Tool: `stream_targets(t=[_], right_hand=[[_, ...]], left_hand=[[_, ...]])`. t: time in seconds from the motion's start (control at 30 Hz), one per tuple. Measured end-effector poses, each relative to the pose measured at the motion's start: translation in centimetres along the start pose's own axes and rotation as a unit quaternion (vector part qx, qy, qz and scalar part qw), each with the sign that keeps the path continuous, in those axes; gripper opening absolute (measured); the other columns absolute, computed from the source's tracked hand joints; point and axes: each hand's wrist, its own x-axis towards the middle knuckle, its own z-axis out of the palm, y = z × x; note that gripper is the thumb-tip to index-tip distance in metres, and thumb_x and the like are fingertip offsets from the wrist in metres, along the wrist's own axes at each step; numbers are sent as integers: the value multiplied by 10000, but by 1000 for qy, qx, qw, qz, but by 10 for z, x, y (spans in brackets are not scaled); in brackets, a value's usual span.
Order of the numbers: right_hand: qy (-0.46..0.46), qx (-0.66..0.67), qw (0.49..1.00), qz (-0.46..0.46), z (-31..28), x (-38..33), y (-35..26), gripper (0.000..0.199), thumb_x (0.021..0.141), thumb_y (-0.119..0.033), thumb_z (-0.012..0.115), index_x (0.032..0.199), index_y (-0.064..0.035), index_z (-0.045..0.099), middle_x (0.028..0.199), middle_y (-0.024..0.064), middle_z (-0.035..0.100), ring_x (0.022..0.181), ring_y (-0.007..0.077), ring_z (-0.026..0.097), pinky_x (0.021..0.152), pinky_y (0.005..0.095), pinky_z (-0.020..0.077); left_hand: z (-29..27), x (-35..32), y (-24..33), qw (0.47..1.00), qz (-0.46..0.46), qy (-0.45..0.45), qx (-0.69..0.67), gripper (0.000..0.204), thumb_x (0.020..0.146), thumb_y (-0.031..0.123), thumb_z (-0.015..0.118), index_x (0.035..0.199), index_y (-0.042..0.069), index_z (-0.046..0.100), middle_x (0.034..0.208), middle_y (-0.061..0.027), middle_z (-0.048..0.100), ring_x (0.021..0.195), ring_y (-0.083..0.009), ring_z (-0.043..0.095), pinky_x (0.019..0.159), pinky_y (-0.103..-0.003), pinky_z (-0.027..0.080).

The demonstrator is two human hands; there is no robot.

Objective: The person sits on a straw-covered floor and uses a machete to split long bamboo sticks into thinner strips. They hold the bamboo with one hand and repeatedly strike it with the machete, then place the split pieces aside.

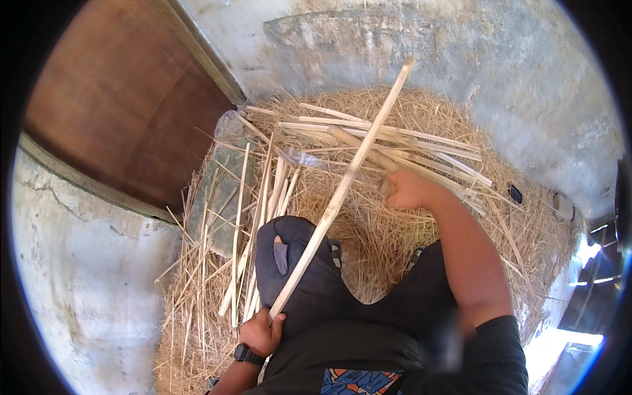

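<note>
A long, pale split-bamboo strip [359, 155] slants from beside my left thigh up toward the far wall. My left hand [262, 332], wearing a black wristwatch, is closed around its near end. To the right of the strip, my right hand [409, 191] is closed in a fist low over the straw. Something greyish shows at its left edge, too little to name. Several cut strips [421, 141] lie loosely across one another beyond that hand, with a thicker bamboo piece [352, 141] among them. More strips [266, 187] lie lengthwise by my left knee.
Straw [368, 257] covers the ground around my legs. A greenish sheet [227, 197] lies under stray stalks at the left. A brown door panel [131, 99] and a weathered wall [461, 59] enclose the far side. A small black object [515, 193] rests at the right.
</note>
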Motion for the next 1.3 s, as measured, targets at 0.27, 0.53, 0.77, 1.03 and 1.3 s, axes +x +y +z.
stream_targets(t=[0.27, 0.53, 0.77, 1.03, 1.3], right_hand=[[-49, -113, 979, -161, 34, -7, -25, 373, 807, -231, 715, 1128, -49, 662, 865, 171, 700, 818, 351, 682, 742, 435, 536], [106, 13, 994, 20, -32, -28, 3, 274, 831, -202, 708, 1051, -45, 666, 801, 144, 692, 733, 261, 687, 717, 429, 549], [56, -126, 970, -198, 12, -17, -17, 260, 798, -198, 726, 1018, -68, 680, 829, 153, 707, 757, 311, 696, 717, 441, 550], [160, 78, 983, 48, -19, 4, 22, 286, 763, -181, 737, 1031, -92, 695, 875, 162, 720, 796, 344, 696, 726, 432, 552], [-33, -121, 976, -180, 18, -21, -50, 299, 783, -222, 757, 1036, -73, 701, 909, 164, 711, 836, 275, 687, 761, 415, 542]], left_hand=[[-4, 1, -3, 999, -6, -34, 2, 418, 927, 432, 655, 840, 32, 570, 658, -231, 630, 623, -446, 644, 557, -528, 503], [8, 7, -14, 997, 41, -9, -60, 408, 917, 408, 667, 801, 29, 569, 619, -223, 607, 598, -444, 629, 549, -516, 497], [-4, 18, -31, 981, 53, -91, -164, 471, 977, 436, 589, 734, 34, 568, 584, -196, 572, 566, -414, 617, 512, -457, 459], [-12, 29, -35, 960, 50, -134, -241, 473, 1015, 391, 540, 723, 20, 566, 559, -178, 532, 495, -352, 553, 501, -417, 419], [-17, 23, -33, 971, 43, -123, -202, 454, 1000, 383, 568, 717, 28, 569, 568, -192, 544, 523, -393, 577, 502, -432, 431]])
